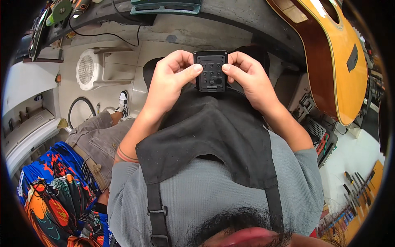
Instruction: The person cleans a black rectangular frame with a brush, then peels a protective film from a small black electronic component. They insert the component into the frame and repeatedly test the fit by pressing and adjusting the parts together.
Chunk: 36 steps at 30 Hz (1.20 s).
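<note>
Between my two hands is a black guitar preamp panel [211, 72], a flat rectangle with several small knobs and screw holes at its corners. My left hand [175, 74] pinches its left edge, the thumb lying on the front face. On the opposite edge my right hand [249, 76] grips it the same way. The panel is upright, its front turned up toward me, above the black apron [205, 136] over my lap. Most of my fingers are hidden behind it.
An acoustic guitar [325, 61] rests at the right by the dark workbench [247, 24]. A green tray-like piece [164, 7] lies on the bench. At left stand a white plastic stool [91, 68] and another person in a colourful shirt [61, 189]. Hand tools [358, 189] hang at lower right.
</note>
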{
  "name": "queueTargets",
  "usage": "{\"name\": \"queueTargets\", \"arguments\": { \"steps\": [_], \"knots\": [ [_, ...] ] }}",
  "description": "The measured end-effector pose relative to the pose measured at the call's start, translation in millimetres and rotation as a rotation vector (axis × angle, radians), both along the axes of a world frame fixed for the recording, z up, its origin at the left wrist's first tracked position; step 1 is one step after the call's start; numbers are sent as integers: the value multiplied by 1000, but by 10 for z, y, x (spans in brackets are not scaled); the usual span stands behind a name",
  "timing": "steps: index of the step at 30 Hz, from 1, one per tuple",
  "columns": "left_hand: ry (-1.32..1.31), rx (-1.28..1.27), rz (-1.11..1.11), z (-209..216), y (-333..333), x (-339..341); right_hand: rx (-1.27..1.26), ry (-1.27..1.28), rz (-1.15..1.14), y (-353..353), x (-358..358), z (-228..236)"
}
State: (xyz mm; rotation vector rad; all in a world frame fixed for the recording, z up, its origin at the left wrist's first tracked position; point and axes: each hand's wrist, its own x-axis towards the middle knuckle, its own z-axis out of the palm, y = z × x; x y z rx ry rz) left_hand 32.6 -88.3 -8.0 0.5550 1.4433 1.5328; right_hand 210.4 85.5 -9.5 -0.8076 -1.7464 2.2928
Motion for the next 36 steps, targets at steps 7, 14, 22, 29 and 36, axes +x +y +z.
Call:
{"name": "queueTargets", "arguments": {
  "steps": [7,14,22,29,36],
  "knots": [
    [-209,-61,-6,-121,-26,33,-174,-61,-10,-23,57,-149],
    [-217,-42,-6,-161,-131,17,-228,-71,3,-95,37,-156],
    [-363,-34,-78,-282,-222,-155,-262,-85,15,-98,-31,-168],
    [-280,19,-63,-180,-84,-360,-211,-18,-25,-1,-238,-120],
    [-172,88,-5,43,-18,-358,-134,62,-35,38,-302,75]
  ]
}}
